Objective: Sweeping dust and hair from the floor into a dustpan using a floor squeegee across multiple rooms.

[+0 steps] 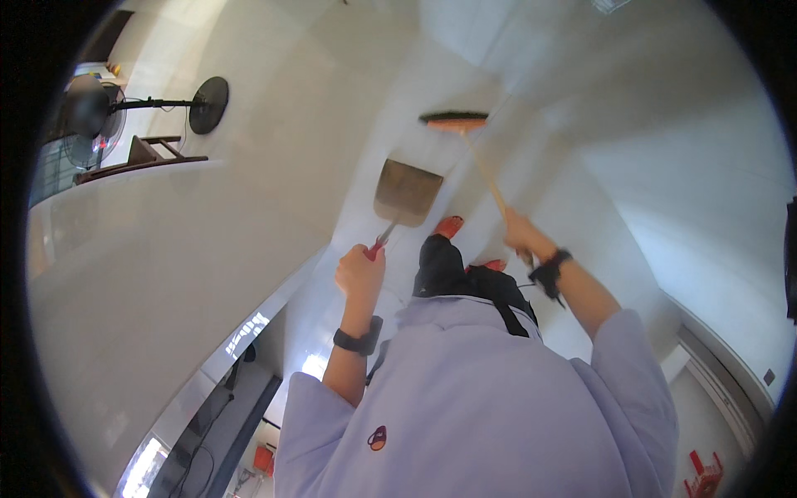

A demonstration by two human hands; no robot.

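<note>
My left hand (361,271) is closed around the red handle of a dustpan (409,192), whose broad brownish pan lies low over the pale floor, ahead of my feet. In my right hand (526,236) is the light-coloured stick of a broom (457,121). The broom's head has an orange block and dark bristles, and it is farther out than the pan, up and to the right of it in the picture. Pan and bristles are apart. Whether the pan touches the floor I cannot tell.
A black pedestal fan (209,106) and a brown wooden chair (146,155) stand at the upper left. A pale wall or panel edge runs along my left. Dark shelving with cables (199,429) is at the lower left, a red plastic item (703,476) at the lower right.
</note>
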